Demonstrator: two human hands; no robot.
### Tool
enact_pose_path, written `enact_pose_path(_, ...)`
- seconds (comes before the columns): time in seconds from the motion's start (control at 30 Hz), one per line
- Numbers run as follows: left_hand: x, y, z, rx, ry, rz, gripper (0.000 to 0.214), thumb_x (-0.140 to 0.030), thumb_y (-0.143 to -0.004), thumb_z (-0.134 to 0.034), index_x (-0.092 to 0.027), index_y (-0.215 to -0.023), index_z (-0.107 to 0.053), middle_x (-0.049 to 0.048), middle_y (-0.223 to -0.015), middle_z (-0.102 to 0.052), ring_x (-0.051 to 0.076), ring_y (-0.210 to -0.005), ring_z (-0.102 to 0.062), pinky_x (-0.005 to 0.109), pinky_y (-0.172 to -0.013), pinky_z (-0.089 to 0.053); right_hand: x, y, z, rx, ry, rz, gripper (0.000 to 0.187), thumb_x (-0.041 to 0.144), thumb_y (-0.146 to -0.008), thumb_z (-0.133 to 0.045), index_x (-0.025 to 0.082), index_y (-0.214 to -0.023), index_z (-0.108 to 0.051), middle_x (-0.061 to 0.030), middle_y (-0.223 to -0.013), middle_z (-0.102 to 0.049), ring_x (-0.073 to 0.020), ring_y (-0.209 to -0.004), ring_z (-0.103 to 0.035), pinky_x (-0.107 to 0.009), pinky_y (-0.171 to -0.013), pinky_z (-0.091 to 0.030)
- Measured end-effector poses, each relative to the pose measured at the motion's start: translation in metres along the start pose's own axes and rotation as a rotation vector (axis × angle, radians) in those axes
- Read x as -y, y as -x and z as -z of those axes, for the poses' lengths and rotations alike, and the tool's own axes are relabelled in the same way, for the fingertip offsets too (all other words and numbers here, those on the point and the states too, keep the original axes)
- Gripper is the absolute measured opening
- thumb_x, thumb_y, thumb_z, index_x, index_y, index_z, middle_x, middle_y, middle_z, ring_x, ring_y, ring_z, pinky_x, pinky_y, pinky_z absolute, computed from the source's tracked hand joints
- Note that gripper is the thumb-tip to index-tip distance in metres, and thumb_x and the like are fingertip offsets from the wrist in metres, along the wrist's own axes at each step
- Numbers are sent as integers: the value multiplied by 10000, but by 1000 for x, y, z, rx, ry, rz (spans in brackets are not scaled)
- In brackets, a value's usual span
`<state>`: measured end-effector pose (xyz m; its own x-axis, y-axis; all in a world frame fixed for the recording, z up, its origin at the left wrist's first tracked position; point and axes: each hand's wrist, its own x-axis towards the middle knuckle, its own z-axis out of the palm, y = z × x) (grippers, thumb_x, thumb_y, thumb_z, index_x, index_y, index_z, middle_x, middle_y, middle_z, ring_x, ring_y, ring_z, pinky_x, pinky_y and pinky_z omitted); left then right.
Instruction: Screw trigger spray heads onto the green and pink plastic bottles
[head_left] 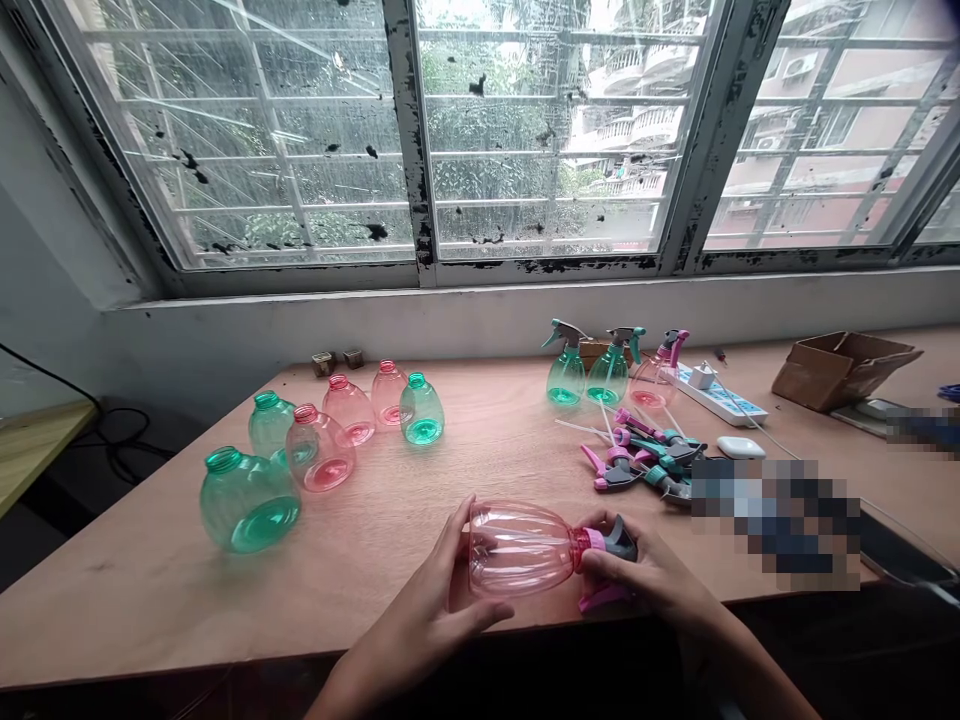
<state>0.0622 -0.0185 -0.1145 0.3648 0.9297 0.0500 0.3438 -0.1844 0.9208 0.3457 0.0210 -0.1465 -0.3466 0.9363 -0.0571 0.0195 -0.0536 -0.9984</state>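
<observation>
A clear pink spray bottle (521, 548) lies sideways between my hands, over the table's front edge. My left hand (442, 590) cups its base end, with the thumb along the lower side. My right hand (645, 570) is closed around the neck and the grey-and-pink spray head (616, 540); a pink trigger (604, 597) points down below it. Whether the collar is fully seated on the neck is hidden by my fingers. Beyond my right hand lies a heap of loose spray heads (649, 450) in pink, green and grey, with white tubes.
Headless green bottles (250, 505) and pink bottles (321, 455) stand at the left. Three bottles with spray heads (607, 375) stand at the back, beside a white power strip (720, 395). A cardboard box (840, 370) and white case (741, 447) are at the right.
</observation>
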Motion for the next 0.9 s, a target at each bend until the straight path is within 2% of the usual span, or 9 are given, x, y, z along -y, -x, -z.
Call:
enact_pose_path(0.17,-2,0,1,12,-1,-2,935,-321,-873,-726,-238,-1594,-135,107,-1650,-246,321,-1501,-261,476,-1256,-190,2,0,0,-2,-14,9,428,494,-761,-813,178,-972,-615,-6,-724,-734,-185,-651,-670,-291,-636,-514)
enact_pose_path(0.37,2,1,0,21,2,-35,962,-272,-878,-708,-290,-1597,-68,91,-1642,-268,288,-1431,-384,469,-1239,-237,2,1,0,-7,-4,-14,454,521,-748,-814,178,-975,-622,-8,-715,-735,-198,-652,-682,-304,-639,-532)
enact_pose_path(0.53,2,1,0,26,-1,-27,968,-281,-878,-711,-276,-1598,-64,117,-1603,-340,283,-1382,-453,470,-1221,-271,0,0,0,-11,10,-12,458,527,-746,-813,179,-971,-620,-16,-731,-735,-206,-665,-687,-311,-637,-536)
enact_pose_path(0.67,1,1,0,14,-20,-34,962,-287,-884,-706,-283,-1598,-62,111,-1611,-331,274,-1381,-457,465,-1220,-280,0,0,1,-4,11,-10,449,520,-759,-806,178,-978,-614,-17,-727,-737,-204,-660,-686,-310,-639,-526)
enact_pose_path(0.8,2,1,0,12,-19,-30,966,-285,-884,-707,-276,-1600,-59,116,-1568,-402,276,-1362,-477,475,-1213,-292,0,0,1,-3,6,-13,450,517,-757,-807,176,-980,-615,-23,-754,-738,-208,-674,-687,-317,-643,-524)
enact_pose_path(0.9,4,0,0,15,-13,-28,978,-286,-874,-716,-283,-1600,-60,119,-1604,-341,286,-1355,-480,478,-1209,-298,0,0,2,10,-3,-20,446,505,-765,-806,174,-993,-612,-21,-765,-737,-205,-685,-684,-321,-655,-529)
